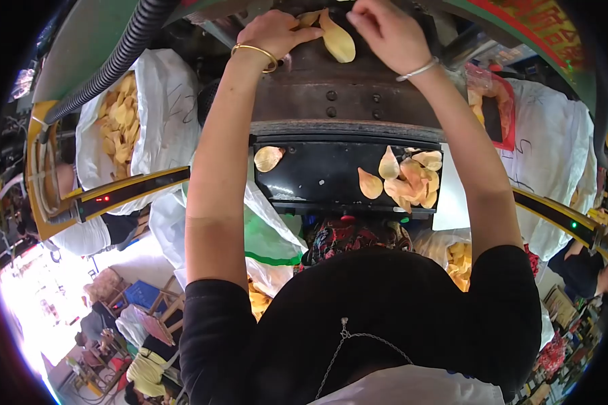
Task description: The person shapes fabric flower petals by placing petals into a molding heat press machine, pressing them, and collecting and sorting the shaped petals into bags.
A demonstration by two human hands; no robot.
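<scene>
Opens at lower left onto glaring white light [37, 304]. Shows a pale floor [144, 258] alongside, with wooden furniture [171, 310] near a blue panel [142, 295]. Blurs into indistinct clutter [577, 341] at lower right.

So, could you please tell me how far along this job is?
Seemingly midway, though I cannot tell finished pieces from waiting ones. Possibly done: the pile at the right of the black tray. In hand: the large piece on dark metal, with the left hand's thumb at its edge and the right hand nearby. Perhaps left: the lone piece there and those in the white sack.
</scene>
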